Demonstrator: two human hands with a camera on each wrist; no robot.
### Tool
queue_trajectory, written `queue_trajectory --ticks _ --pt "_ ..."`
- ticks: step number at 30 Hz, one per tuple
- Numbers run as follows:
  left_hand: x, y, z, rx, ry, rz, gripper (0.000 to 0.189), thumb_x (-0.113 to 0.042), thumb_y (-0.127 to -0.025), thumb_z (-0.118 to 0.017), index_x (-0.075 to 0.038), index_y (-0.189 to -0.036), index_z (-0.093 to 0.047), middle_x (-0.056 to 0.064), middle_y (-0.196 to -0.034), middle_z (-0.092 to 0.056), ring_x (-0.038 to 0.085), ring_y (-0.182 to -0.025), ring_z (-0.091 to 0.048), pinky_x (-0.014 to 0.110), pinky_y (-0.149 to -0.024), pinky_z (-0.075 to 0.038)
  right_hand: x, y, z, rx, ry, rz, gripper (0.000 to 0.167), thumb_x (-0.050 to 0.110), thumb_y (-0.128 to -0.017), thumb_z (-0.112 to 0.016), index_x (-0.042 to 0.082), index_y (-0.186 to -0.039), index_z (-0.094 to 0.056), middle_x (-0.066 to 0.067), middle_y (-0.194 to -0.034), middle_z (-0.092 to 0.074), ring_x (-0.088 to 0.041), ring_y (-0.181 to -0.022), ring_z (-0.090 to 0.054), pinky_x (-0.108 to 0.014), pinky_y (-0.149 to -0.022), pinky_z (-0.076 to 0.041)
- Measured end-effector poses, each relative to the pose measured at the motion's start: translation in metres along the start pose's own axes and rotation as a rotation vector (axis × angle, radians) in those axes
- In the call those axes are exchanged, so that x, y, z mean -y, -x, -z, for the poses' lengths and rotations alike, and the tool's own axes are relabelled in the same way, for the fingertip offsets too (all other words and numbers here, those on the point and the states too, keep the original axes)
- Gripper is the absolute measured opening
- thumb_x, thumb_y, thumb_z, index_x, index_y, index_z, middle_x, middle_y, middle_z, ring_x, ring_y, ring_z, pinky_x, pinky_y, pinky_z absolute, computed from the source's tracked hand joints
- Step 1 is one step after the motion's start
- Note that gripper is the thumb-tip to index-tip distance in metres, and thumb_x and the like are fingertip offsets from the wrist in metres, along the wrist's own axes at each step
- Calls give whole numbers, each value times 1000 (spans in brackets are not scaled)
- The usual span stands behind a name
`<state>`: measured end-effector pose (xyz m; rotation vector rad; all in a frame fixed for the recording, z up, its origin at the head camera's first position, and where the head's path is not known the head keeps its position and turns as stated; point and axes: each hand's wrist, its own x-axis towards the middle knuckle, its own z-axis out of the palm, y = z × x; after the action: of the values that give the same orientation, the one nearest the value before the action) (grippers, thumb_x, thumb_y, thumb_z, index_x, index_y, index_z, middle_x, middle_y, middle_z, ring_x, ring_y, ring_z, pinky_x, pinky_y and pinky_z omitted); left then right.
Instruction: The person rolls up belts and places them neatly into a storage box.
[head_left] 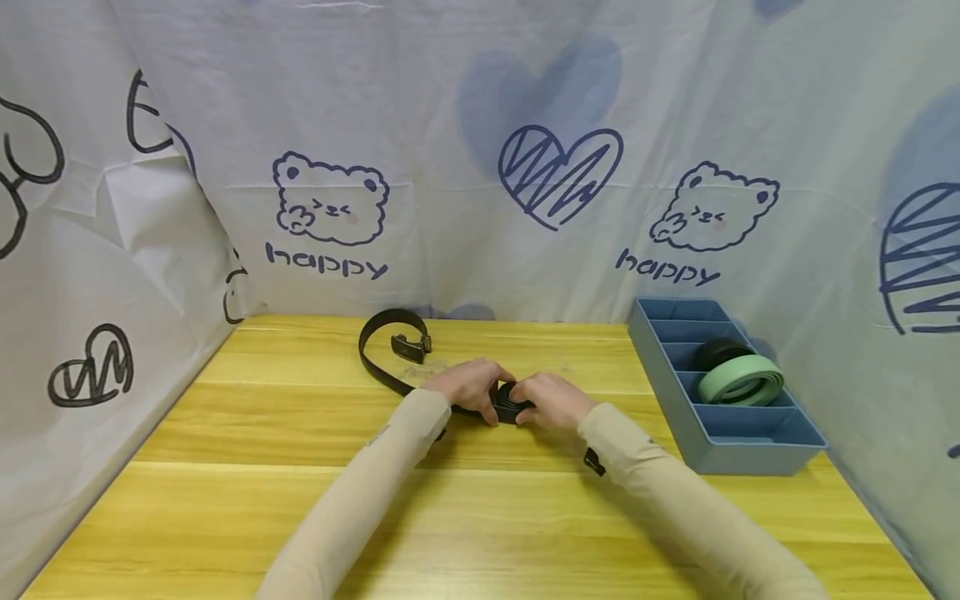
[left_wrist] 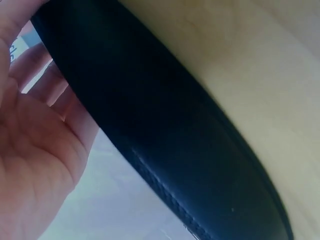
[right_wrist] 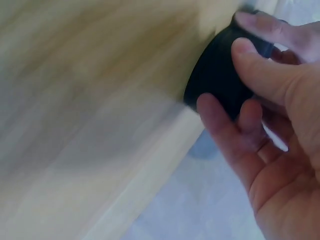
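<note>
A black belt [head_left: 364, 350] stands on its edge on the wooden table, partly rolled up. Its coil [head_left: 509, 410] sits between the two hands, while the free length curves away left to the metal buckle [head_left: 409, 348]. From the left side, my left hand [head_left: 470, 387] pinches the coil, thumb at the near face. My right hand [head_left: 553, 401] grips the coil's right side; in the right wrist view its thumb and fingers curl about the black roll [right_wrist: 217, 75]. The strap [left_wrist: 150, 110] runs large past the left palm in the left wrist view.
A blue-grey divided box [head_left: 678, 417] stands on the right of the table [head_left: 480, 517]. In its compartments lie a light green coiled belt [head_left: 723, 379] and a black coil [head_left: 716, 351]. A printed white cloth [head_left: 450, 250] hangs behind the table.
</note>
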<state>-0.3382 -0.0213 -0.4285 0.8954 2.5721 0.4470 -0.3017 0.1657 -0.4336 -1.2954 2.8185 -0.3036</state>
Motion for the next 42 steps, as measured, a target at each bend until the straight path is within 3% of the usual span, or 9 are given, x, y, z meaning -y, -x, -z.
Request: queue_trajectory --ticks 9,15,21,27,34,38,42 --pt "-5 0 5 95 22 50 84 -11 -73 -87 -28 -145 -49 -3 -101 -65 14 -85 -59 31 -79 -49 -11 0 5 90 17 76 31 21 -85 -75 9 -114 -74 -7 -120 -70 -25 -110 -66 -39 -94 -52" --pt "-8 1 1 8 -52 63 75 -12 -71 -88 -24 -138 -58 -1 -111 -68 13 -88 -61 32 -84 -51 -9 1 2 48 -23 85 27 16 -85 -77 8 -111 -74 -6 -114 -72 -24 -106 -67 -37 -92 -52" --pt "-10 0 -3 -51 -93 77 68 -16 -70 -89 -22 -132 -64 -1 -129 -65 16 -107 -62 34 -92 -51 -4 4 -2 0 -72 19 22 8 -82 -79 13 -103 -74 -3 -104 -74 -21 -98 -69 -37 -87 -54" --pt "-13 -1 -4 -78 -121 87 61 -19 -68 -91 -20 -125 -68 -2 -115 -70 15 -94 -65 33 -84 -54 11 0 -1 -34 38 -93 12 19 -84 -79 14 -94 -73 -2 -93 -72 -19 -84 -67 -37 -76 -53" --pt "-15 -3 -6 -103 -128 73 51 -19 -66 -92 -21 -113 -74 -4 -101 -73 11 -80 -63 28 -74 -53 26 -4 -6 -80 78 -211 20 28 -81 -80 12 -82 -68 -4 -71 -66 -20 -63 -61 -36 -57 -48" --pt "-12 -2 -5 -95 -96 65 59 -24 -69 -90 -16 -124 -69 -2 -109 -72 11 -83 -62 29 -76 -52 23 -6 -8 -87 84 -208 16 27 -81 -79 13 -85 -73 -4 -77 -70 -21 -69 -65 -37 -63 -53" --pt "-5 -3 -4 -70 -43 66 72 -28 -72 -89 -14 -136 -59 -1 -97 -70 12 -74 -56 28 -72 -48 14 -7 -8 -86 63 -166 15 24 -82 -79 13 -92 -77 -4 -88 -75 -22 -80 -69 -37 -71 -55"
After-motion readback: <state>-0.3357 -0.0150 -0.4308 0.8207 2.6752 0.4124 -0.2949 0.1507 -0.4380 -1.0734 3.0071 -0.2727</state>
